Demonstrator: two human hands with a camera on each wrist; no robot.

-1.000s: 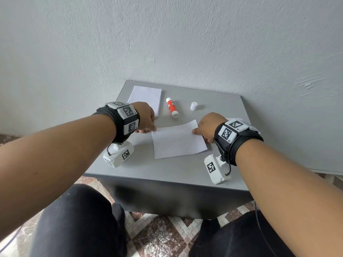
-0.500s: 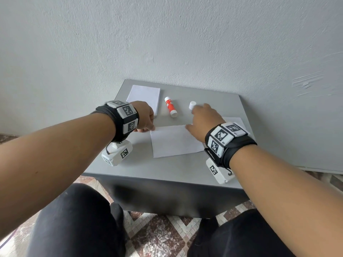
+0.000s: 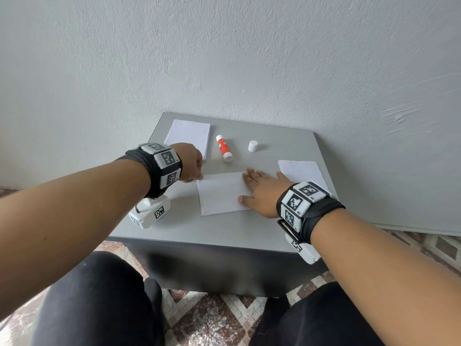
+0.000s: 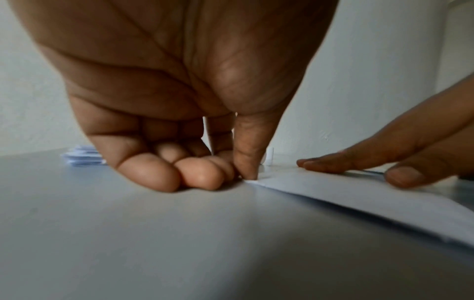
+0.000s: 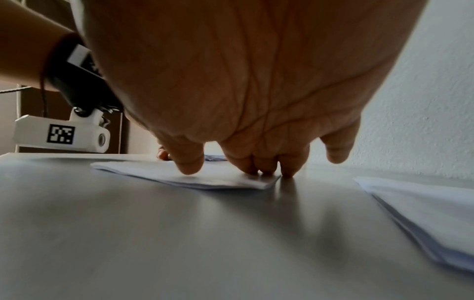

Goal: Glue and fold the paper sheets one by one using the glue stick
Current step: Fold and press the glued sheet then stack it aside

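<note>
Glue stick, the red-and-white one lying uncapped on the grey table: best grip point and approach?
Likely best to pinch the red-and-white glue stick across its labelled mid-barrel, coming from above. It lies flat on the grey table, long axis running away from the person, so both long sides are free. Its white cap stands apart; which end is the open one I cannot tell.

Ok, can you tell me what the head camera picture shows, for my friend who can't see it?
Two hands hold a folded white paper on a gray table: the right hand presses flat, the left hand pins its far corner. Behind lie an uncapped red glue stick, its white cap and two more paper piles.
</note>
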